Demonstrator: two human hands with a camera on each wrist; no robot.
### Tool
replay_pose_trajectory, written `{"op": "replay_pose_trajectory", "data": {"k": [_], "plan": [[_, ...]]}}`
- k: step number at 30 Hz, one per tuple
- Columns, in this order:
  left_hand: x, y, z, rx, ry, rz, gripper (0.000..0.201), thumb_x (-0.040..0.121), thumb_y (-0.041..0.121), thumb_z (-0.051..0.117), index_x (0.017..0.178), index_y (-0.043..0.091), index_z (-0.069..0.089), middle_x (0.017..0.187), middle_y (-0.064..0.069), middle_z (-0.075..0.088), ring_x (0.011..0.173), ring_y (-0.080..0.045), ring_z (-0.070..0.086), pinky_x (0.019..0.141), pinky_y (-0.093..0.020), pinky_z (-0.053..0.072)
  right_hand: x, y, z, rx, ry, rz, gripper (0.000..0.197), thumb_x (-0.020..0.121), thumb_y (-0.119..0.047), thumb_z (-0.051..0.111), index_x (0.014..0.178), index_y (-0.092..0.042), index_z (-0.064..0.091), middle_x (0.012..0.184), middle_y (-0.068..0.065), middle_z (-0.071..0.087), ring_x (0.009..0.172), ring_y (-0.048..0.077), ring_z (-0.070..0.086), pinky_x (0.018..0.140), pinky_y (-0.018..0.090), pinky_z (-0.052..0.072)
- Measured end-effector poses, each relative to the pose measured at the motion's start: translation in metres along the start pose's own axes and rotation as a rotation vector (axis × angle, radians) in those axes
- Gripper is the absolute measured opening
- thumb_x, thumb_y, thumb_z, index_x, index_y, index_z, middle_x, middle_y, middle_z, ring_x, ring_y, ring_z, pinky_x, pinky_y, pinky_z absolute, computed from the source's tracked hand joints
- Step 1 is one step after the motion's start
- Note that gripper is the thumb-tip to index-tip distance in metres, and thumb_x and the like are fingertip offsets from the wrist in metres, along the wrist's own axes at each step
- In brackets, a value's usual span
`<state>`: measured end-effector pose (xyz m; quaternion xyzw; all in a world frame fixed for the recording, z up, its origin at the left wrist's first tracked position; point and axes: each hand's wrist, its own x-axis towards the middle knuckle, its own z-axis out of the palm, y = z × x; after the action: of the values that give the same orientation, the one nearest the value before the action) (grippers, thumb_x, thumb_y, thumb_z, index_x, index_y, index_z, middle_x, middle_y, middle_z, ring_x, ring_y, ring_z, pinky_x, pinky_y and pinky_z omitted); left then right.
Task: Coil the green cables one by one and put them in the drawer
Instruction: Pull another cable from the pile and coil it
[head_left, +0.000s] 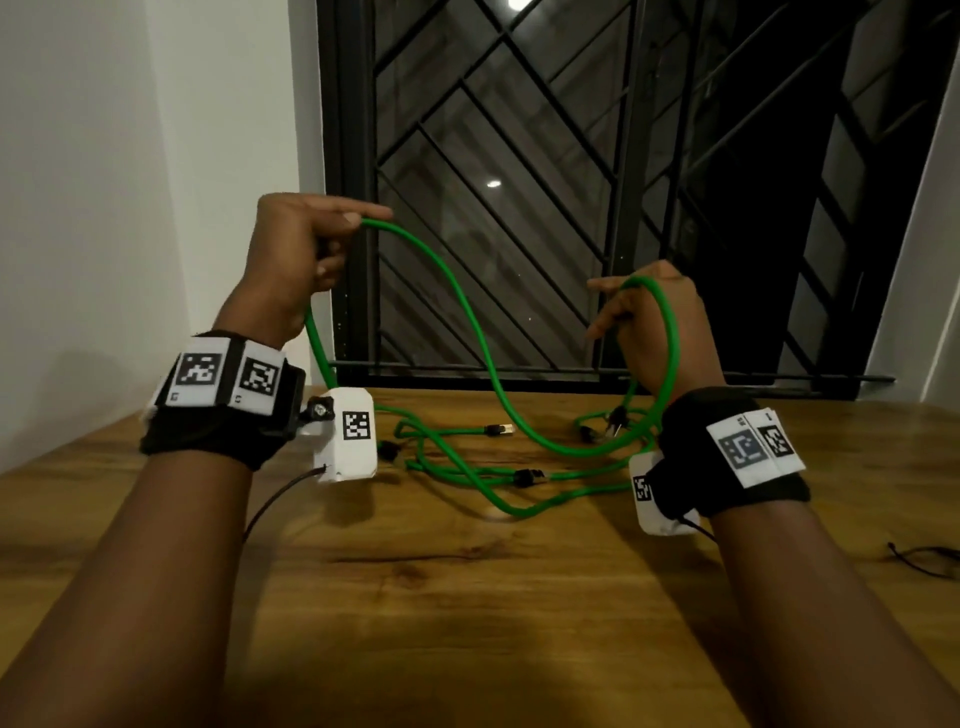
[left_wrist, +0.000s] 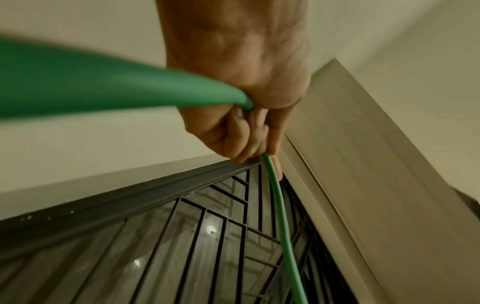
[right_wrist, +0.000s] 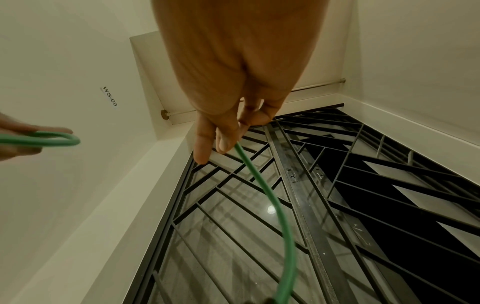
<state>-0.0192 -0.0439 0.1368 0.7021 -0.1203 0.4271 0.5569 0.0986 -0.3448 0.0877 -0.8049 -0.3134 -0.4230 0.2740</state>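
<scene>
A green cable hangs in a long sag between my two raised hands above the wooden table. My left hand is fisted round one stretch of it at the upper left; the left wrist view shows the cable running through the curled fingers. My right hand pinches the cable at the right, and a loop passes over its back. In the right wrist view the cable leaves the fingertips. More green cables lie tangled on the table. No drawer shows.
A dark window with a black metal grille stands just behind the table's far edge. White walls close in on the left and right. A thin black wire lies at the table's right edge. Both wrists carry black bands with marker tags.
</scene>
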Motion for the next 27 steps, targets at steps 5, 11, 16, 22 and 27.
{"op": "replay_pose_trajectory", "data": {"k": [5,11,16,22,27], "plan": [[-0.001,0.006,-0.015,-0.657,0.021,-0.104,0.033,0.079,0.011,0.05,0.103,0.006,0.073,0.054,0.007,0.032,0.037,-0.003,0.022,0.034,-0.014,0.017,0.002,0.0,-0.008,0.009,0.211,0.029,0.032,0.08,0.007,0.054,0.084,-0.01,0.081,0.119,0.008,0.073,0.111,0.023,0.068,0.101,0.028,0.048],[0.003,0.003,0.001,-0.774,0.209,0.038,0.028,0.102,0.008,0.038,0.105,0.014,0.066,0.062,0.004,0.044,0.045,-0.003,0.034,0.04,-0.014,0.026,0.006,-0.002,-0.003,0.163,0.347,-0.107,0.024,0.087,-0.006,0.055,0.094,-0.004,0.077,0.104,0.014,0.073,0.098,0.027,0.07,0.085,0.032,0.056],[0.001,-0.001,0.038,-0.75,0.443,-0.045,0.033,0.101,-0.004,0.027,0.09,0.016,0.051,0.059,0.004,0.041,0.047,-0.005,0.036,0.041,-0.015,0.025,0.003,-0.01,0.0,0.072,0.292,-0.16,0.028,0.092,0.002,0.059,0.112,-0.012,0.072,0.108,0.012,0.069,0.1,0.025,0.066,0.082,0.027,0.052],[0.001,-0.009,0.047,-0.825,0.642,-0.128,0.028,0.101,0.001,0.026,0.091,0.014,0.048,0.053,0.004,0.038,0.041,-0.006,0.031,0.04,-0.018,0.023,0.0,-0.021,-0.008,0.166,0.285,-0.084,0.026,0.1,-0.005,0.05,0.12,-0.015,0.063,0.106,0.003,0.068,0.087,0.007,0.062,0.07,0.011,0.046],[-0.003,-0.019,0.062,-0.666,0.596,-0.081,0.034,0.099,-0.005,0.022,0.089,0.016,0.047,0.064,0.0,0.036,0.043,-0.005,0.031,0.039,-0.017,0.024,0.003,-0.025,-0.003,0.522,0.294,-0.016,0.042,0.099,0.0,0.052,0.103,-0.041,0.046,0.093,0.002,0.065,0.08,0.008,0.067,0.071,0.03,0.058]]}}
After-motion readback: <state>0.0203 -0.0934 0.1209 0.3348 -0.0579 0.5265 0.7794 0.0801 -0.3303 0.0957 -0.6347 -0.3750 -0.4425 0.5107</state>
